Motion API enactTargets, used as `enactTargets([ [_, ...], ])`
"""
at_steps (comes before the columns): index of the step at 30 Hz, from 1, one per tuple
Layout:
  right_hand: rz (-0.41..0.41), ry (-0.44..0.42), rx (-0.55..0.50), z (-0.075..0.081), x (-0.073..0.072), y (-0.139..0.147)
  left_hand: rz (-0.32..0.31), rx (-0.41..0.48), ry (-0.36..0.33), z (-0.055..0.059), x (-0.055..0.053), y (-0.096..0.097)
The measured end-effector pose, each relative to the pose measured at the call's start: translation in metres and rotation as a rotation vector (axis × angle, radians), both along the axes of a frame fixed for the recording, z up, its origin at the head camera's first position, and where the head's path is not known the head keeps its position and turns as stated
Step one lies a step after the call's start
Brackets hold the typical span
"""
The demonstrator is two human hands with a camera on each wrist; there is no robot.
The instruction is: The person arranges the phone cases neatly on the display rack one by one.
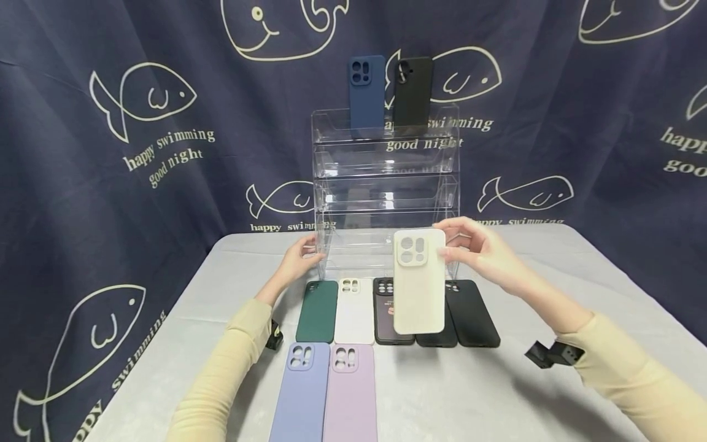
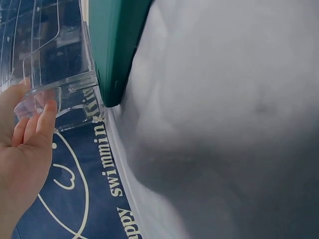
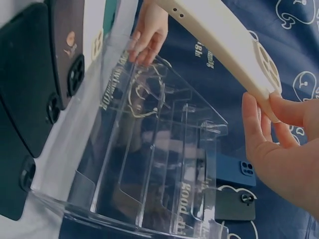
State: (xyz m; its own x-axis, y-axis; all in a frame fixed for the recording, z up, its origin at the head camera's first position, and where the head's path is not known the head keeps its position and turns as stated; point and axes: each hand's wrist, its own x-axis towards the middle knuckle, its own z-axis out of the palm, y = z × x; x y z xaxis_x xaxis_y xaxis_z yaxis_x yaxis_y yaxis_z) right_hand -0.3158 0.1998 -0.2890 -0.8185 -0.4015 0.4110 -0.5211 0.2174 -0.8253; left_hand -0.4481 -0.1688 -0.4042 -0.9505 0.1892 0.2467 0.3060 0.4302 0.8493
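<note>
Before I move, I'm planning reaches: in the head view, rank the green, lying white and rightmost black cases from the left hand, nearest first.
1. Green case, left end
2. White case, second from left
3. Black case, right end

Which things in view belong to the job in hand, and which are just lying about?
Likely part of the job:
cream case, pinched by right hand
clear rack, held by left hand
blue case and charcoal case in its top tier
green case, white case, printed case, two black cases, periwinkle case, lilac case, lying flat

Just surroundings:
table
fish-print curtain
black wrist devices
</note>
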Motion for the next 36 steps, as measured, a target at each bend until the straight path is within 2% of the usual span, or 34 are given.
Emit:
enactTargets([
  [8,-0.063,0.078,0.026,0.019,-0.014,0.001,-0.002,-0.012,-0.005,0.002,-0.001,-0.001],
  [14,-0.062,0.080,-0.051,0.030,-0.031,0.001,0.005,-0.017,-0.014,0.004,-0.001,-0.003],
  [21,-0.103,0.101,-0.100,0.041,-0.053,0.000,0.006,-0.034,-0.016,0.004,0.000,-0.002],
  [30,-0.147,0.163,-0.121,0.056,-0.070,0.002,0.009,-0.020,-0.033,0.002,0.003,0.001],
  [36,-0.151,0.146,-0.236,0.064,-0.086,0.002,0.000,-0.018,-0.035,0.002,0.003,0.000],
])
